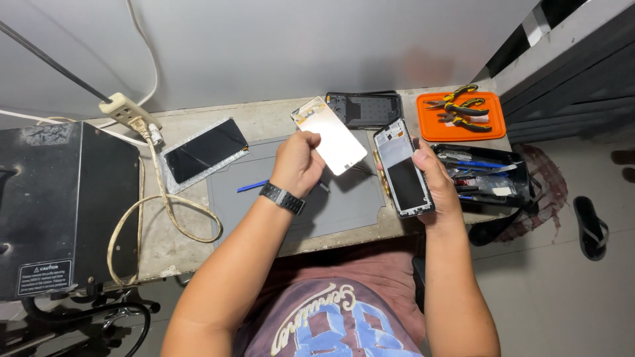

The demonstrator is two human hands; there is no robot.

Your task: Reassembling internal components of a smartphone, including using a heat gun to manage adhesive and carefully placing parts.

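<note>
Phone frame (403,170), back open with its dark battery and pale boards showing, sits upright in my right hand (433,178), fingers wrapped along its edge above the grey mat (331,205). My left hand (297,164) pinches a thin white panel (329,135) by its lower corner. I judge that one-corner hold risky: the sheet could flex, crack, or slip onto the concrete bench (264,119). Another screen (204,151) lies to the left.
</note>
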